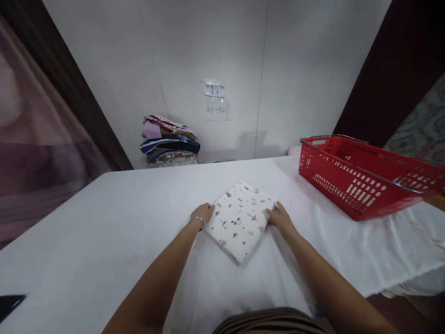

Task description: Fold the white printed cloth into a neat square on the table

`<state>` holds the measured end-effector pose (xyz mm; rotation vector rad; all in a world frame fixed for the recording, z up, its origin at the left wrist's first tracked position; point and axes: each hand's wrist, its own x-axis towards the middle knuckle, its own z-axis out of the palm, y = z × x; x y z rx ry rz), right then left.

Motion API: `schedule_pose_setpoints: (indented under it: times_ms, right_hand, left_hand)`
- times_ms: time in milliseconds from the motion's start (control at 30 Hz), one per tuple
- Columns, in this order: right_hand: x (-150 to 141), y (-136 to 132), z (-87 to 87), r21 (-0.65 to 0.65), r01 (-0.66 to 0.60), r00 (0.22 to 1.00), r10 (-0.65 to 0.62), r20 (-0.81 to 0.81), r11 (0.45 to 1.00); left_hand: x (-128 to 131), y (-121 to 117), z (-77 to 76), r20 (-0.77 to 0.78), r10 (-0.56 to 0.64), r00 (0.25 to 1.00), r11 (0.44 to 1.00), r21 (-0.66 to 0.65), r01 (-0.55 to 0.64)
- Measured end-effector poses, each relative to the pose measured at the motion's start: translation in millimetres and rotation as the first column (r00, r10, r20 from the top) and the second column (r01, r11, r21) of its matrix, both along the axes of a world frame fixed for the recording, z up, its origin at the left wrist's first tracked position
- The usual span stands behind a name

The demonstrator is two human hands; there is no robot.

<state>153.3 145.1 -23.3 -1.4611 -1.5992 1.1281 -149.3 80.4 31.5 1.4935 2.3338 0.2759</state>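
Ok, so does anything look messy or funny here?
A little: the white fabric table cover is wrinkled by the red plastic basket, though it looks smoother on the left. The folded white cloth with small printed motifs, between the left hand and right hand, sits cornerwise, like a diamond. I see nothing spilled or broken.

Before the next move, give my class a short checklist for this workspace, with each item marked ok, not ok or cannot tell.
1. Left hand at the left corner of the folded cloth: ok, though how firmly it grips is unclear.
2. Right hand holding the right corner: ok.
3. Printed side facing up: ok.
4. Underside of the cloth neatly folded: cannot tell, it is hidden.
5. Red basket apart from the cloth: ok, it sits off to the right.
6. White table cover smooth throughout: not ok, it creases on the right, near the basket.
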Motion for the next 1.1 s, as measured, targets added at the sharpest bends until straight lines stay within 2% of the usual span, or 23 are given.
schedule_pose_setpoints:
  times_ms: [100, 200, 367, 467, 567, 700, 800, 867, 933, 1000, 1100]
  right_hand:
    - [-16.0, 12.1, 4.1, 0.026, -0.014, 1.0, 0.014, -0.007, 1.0]
    - [-23.1, 41.0, 8.9, 0.072, 0.017, 1.0, -0.017, 0.0, 0.997]
    - [-17.4, 102.4, 24.1, 0.011, 0.142, 0.986, -0.141, -0.087, 0.99]
    - [-13.0, 114.7, 26.6, 0.01, 0.14, 0.99, -0.14, -0.017, 0.99]
    - [-7.5, 101.4, 21.9, 0.049, 0.074, 0.994, -0.078, 0.081, 0.996]
    - [9.7, 68.2, 12.3, 0.089, -0.032, 0.976, 0.012, 0.216, 0.996]
    - [23.8, 44.7, 7.8, 0.208, -0.127, 0.935, 0.047, 0.352, 0.97]
    - [26.4, 29.9, 9.1, 0.328, -0.194, 0.909, 0.044, 0.415, 0.924]
    - [19.8, 15.2, 16.0, 0.433, -0.253, 0.904, 0.052, 0.424, 0.865]
    - [3.6, 1.1, 27.6, 0.477, -0.29, 0.918, 0.1, 0.384, 0.83]
    - [-33.7, -15.0, 46.9, 0.371, -0.355, 0.922, 0.256, 0.289, 0.858]
  left_hand:
    - [1.5, -6.2, 2.8, -0.011, 0.023, 1.0, 1.0, 0.005, -0.023]
    - [10.5, -16.8, 5.0, -0.01, 0.06, 0.998, 0.998, -0.009, -0.06]
    - [56.1, -29.4, -3.2, 0.084, 0.03, 0.996, 0.999, -0.036, -0.027]
    - [79.5, -32.6, -12.4, 0.157, 0.013, 0.988, 1.0, -0.018, -0.01]
    - [84.4, -35.1, -19.4, 0.238, 0.02, 0.971, 1.0, 0.009, -0.023]
    - [79.4, -38.4, -26.1, 0.368, 0.054, 0.928, 0.995, 0.053, -0.079]
    - [77.5, -40.0, -29.8, 0.401, 0.064, 0.914, 0.992, 0.07, -0.1]
    - [74.9, -39.6, -30.3, 0.422, 0.072, 0.904, 0.989, 0.086, -0.119]
    - [70.0, -36.5, -29.0, 0.439, 0.084, 0.895, 0.983, 0.112, -0.148]
    - [64.1, -30.0, -27.0, 0.458, 0.102, 0.883, 0.971, 0.146, -0.188]
    - [58.2, -15.8, -26.2, 0.499, 0.132, 0.857, 0.948, 0.188, -0.256]
